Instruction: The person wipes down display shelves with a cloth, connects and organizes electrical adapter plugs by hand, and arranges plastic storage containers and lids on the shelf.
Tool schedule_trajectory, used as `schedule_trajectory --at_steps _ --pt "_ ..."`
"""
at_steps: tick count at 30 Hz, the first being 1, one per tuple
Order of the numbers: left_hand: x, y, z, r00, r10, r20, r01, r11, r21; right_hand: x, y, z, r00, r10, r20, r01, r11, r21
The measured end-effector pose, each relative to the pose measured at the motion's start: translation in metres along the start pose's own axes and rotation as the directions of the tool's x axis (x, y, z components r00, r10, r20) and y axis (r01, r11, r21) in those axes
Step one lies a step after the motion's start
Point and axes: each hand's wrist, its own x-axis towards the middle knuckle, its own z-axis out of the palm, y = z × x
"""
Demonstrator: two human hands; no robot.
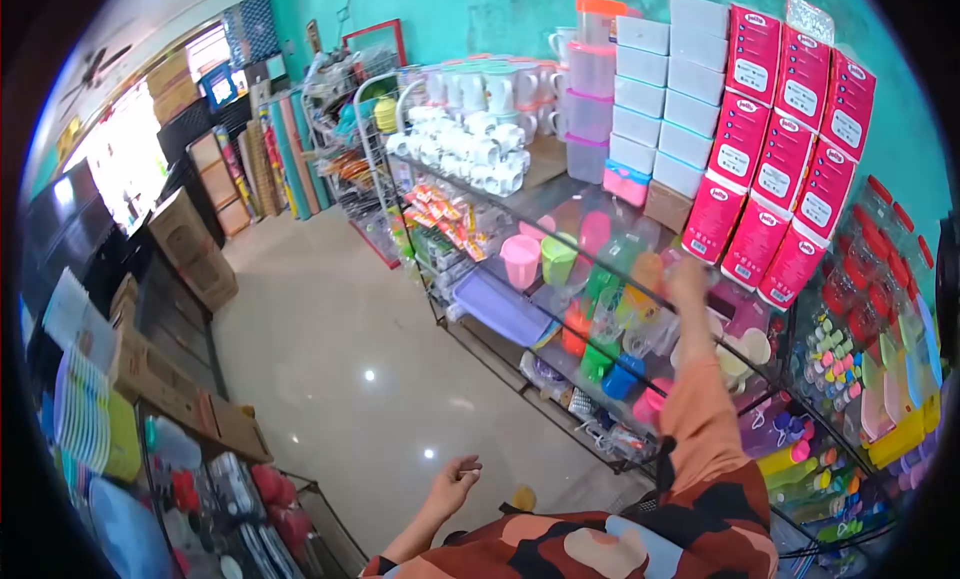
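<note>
My right arm reaches over the dark metal rail of a shelf rack (pixel 590 261). My right hand (pixel 688 279) is above the shelf, close to the stacked pink boxes (pixel 713 219); its fingers are blurred, and whether they hold anything cannot be made out. Near it on the shelf are an orange-yellow plastic item (pixel 642 287), a green cup (pixel 558 260), a pink cup (pixel 521 261) and a blue mug (pixel 624 376). Low over the tiled floor, my left hand (pixel 455 484) hangs with loosely bent fingers apart and nothing in it.
White mugs (pixel 465 154) crowd the rack's upper shelf, beside stacked clear containers (pixel 640 74). Red-lidded jars (pixel 870 269) stand at the right. Glossy floor (pixel 330 339) runs along the rack's left side. Cardboard boxes (pixel 190 249) and stacked baskets (pixel 90 409) line the left.
</note>
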Motion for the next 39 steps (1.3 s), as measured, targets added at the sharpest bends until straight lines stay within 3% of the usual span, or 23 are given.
schedule_trajectory --at_steps 1,2,3,4,6,9,11,12,13,16,18,20,22,23,25,26,28,29,31,35,36,38,39 --pt "0.028 0.01 -0.001 1.0 0.008 0.015 -0.008 1.0 0.006 -0.001 -0.044 0.004 0.962 -0.254 0.098 0.268 0.947 -0.175" --pt "0.054 0.016 -0.003 0.996 0.066 0.061 -0.07 0.996 0.06 0.013 -0.055 0.061 0.991 -0.135 -0.022 0.136 0.98 0.144" --pt "0.071 0.021 -0.005 0.988 0.11 0.11 -0.123 0.986 0.112 0.013 -0.094 0.076 0.916 -0.395 0.071 0.395 0.918 0.026" --pt "0.085 0.033 -0.005 0.988 0.096 0.122 -0.11 0.987 0.116 0.01 -0.141 0.074 0.927 -0.367 0.074 0.365 0.93 0.044" --pt "0.108 0.059 0.002 0.979 0.171 0.107 -0.168 0.985 -0.03 0.031 -0.173 0.086 0.807 -0.587 0.067 0.479 0.716 0.509" --pt "0.124 0.07 -0.007 0.978 0.15 0.145 -0.137 0.986 -0.093 0.086 -0.185 0.066 0.79 -0.613 -0.034 0.585 0.735 0.344" --pt "0.142 0.043 -0.022 0.983 0.114 0.146 -0.097 0.988 -0.117 0.13 -0.15 0.078 0.853 -0.522 -0.009 0.509 0.826 0.242" --pt "0.15 0.031 -0.03 0.986 0.069 0.15 -0.049 0.99 -0.132 0.135 -0.144 0.066 0.915 -0.373 0.152 0.347 0.922 0.168" --pt "0.156 0.026 -0.037 0.991 0.013 0.136 0.004 0.993 -0.12 0.145 -0.125 0.075 0.924 -0.332 0.187 0.338 0.941 0.001" --pt "0.186 0.03 -0.058 0.986 -0.093 0.14 0.105 0.991 -0.082 0.136 -0.129 0.095 0.914 -0.333 0.23 0.387 0.885 -0.258" --pt "0.216 0.034 -0.072 0.986 -0.014 0.166 0.029 0.996 -0.083 0.13 -0.147 0.115 0.897 -0.365 0.25 0.435 0.83 -0.348" --pt "0.245 0.05 -0.082 0.978 0.068 0.196 -0.05 0.994 -0.092 0.134 -0.165 0.154 0.945 -0.222 0.24 0.215 0.975 0.059" --pt "0.275 0.074 -0.094 0.978 0.104 0.183 -0.095 0.994 -0.059 0.127 -0.189 0.149 0.678 -0.601 0.424 0.506 0.8 0.324" --pt "0.291 0.077 -0.098 0.979 0.112 0.173 -0.099 0.992 -0.083 0.128 -0.207 0.13 0.68 -0.598 0.425 0.508 0.802 0.315" --pt "0.318 0.093 -0.106 0.976 0.133 0.175 -0.118 0.989 -0.092 0.128 -0.234 0.094 0.516 -0.704 0.489 0.494 0.71 0.501" --pt "0.328 0.1 -0.108 0.974 0.143 0.176 -0.128 0.987 -0.093 0.149 -0.224 0.101 0.603 -0.707 0.37 0.596 0.708 0.379" --pt "0.345 0.111 -0.105 0.961 0.175 0.215 -0.146 0.979 -0.145 0.181 -0.209 0.12 0.857 -0.484 0.175 0.465 0.874 0.14" --pt "0.352 0.116 -0.1 0.949 0.218 0.228 -0.173 0.965 -0.199 0.192 -0.201 0.132 0.872 -0.456 0.18 0.439 0.89 0.125" --pt "0.362 0.13 -0.09 0.918 0.256 0.302 -0.187 0.952 -0.241 0.203 -0.192 0.154 0.962 -0.161 0.222 0.195 0.97 -0.144" --pt "0.37 0.15 -0.083 0.868 0.312 0.386 -0.198 0.931 -0.307 0.161 -0.22 0.165 0.899 -0.282 0.333 0.347 0.925 -0.153" --pt "0.372 0.149 -0.081 0.863 0.311 0.397 -0.191 0.931 -0.312 0.141 -0.231 0.152 0.852 -0.33 0.407 0.395 0.914 -0.086" --pt "0.376 0.146 -0.078 0.868 0.295 0.399 -0.144 0.919 -0.368 0.106 -0.241 0.116 0.609 -0.637 0.474 0.514 0.771 0.375" --pt "0.378 0.144 -0.076 0.864 0.296 0.408 -0.14 0.919 -0.369 0.107 -0.241 0.103 0.615 -0.629 0.475 0.51 0.777 0.368"
